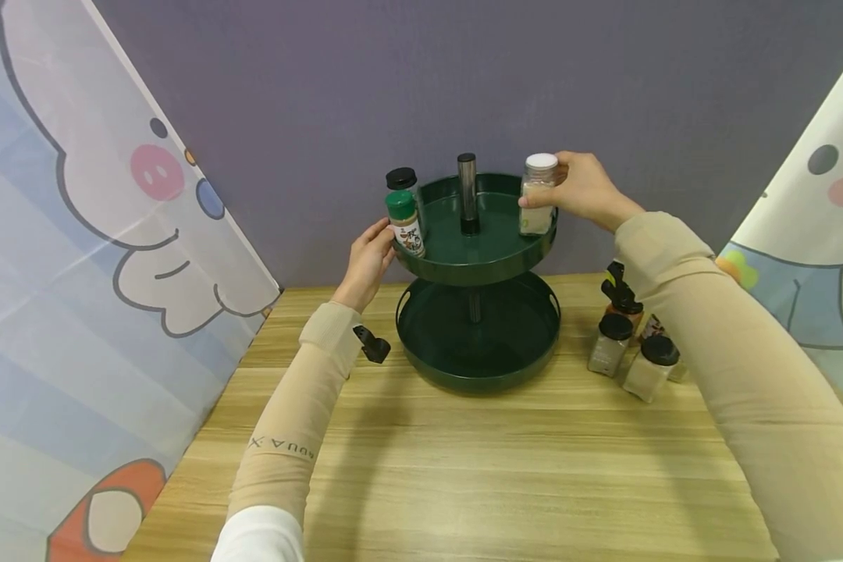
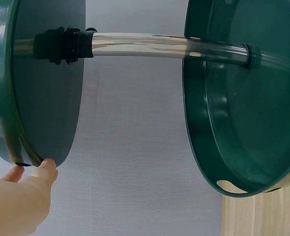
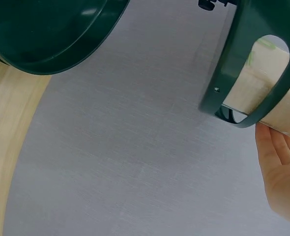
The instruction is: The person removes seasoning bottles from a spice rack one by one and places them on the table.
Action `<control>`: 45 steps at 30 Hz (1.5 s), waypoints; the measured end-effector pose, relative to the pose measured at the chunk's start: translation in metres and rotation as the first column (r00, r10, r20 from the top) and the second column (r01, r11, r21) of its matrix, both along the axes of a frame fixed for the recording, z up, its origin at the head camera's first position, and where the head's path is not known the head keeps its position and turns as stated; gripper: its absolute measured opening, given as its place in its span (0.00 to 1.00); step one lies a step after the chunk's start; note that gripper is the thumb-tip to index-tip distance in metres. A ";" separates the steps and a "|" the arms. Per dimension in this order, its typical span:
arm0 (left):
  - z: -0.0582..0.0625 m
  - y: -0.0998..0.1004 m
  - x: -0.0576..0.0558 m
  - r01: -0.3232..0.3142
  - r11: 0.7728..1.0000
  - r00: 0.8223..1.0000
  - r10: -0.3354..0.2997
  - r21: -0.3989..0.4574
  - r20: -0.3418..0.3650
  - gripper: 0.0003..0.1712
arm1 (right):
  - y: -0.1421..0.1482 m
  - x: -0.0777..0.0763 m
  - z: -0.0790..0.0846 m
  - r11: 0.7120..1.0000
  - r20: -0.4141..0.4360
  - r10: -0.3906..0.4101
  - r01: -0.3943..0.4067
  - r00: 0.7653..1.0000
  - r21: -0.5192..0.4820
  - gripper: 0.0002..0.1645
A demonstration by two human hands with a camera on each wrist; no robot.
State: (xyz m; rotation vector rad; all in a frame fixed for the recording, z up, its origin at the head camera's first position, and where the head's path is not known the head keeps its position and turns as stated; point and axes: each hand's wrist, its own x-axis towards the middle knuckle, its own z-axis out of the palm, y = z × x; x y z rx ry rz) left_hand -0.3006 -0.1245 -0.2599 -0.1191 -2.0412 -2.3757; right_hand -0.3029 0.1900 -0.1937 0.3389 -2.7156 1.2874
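A dark green two-tier round rack stands on the table, with an upper tray [image 1: 478, 272] and a lower tray [image 1: 478, 382] around a metal post [image 1: 467, 191]. My right hand [image 1: 590, 190] grips a clear spice jar [image 1: 538, 222] with a white lid and pale contents, inside the right edge of the upper tray. In the right wrist view, the jar [image 3: 265, 69] shows through a handle slot. My left hand [image 1: 367, 261] holds the upper tray's left rim, its fingers [image 2: 46, 169] at the edge. Beside it are a green-capped seasoning bottle [image 1: 407, 232] and a black-lidded jar [image 1: 402, 179].
Several black-lidded spice jars [image 1: 649, 371] stand grouped on the wooden table [image 1: 464, 468], right of the rack and by my right forearm. A grey wall [image 1: 323, 117] rises close behind the rack. Cartoon-printed curtains [image 1: 77, 273] hang at both sides.
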 end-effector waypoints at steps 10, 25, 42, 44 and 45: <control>-0.002 -0.001 -0.001 -0.004 1.000 1.000 0.004 0.009 0.002 0.29 | 0.000 0.004 0.011 1.000 -0.019 -0.019 0.019 1.000 0.002 0.49; -0.002 0.001 -0.001 -0.006 1.000 1.000 0.006 0.014 -0.006 0.29 | 0.020 0.017 0.029 0.998 -0.029 -0.048 0.047 0.998 -0.051 0.48; -0.002 0.003 -0.003 0.009 1.000 1.000 -0.008 0.024 -0.016 0.29 | 0.055 0.044 0.014 0.990 0.004 -0.138 0.138 0.990 -0.035 0.44; -0.002 0.003 -0.002 0.012 1.000 1.000 -0.012 0.023 -0.016 0.29 | 0.059 0.047 0.010 0.989 0.004 -0.148 0.148 0.989 -0.016 0.43; -0.002 0.003 -0.002 0.014 1.000 1.000 -0.013 0.021 -0.017 0.30 | 0.061 0.049 0.008 0.988 0.001 -0.153 0.153 0.988 -0.008 0.42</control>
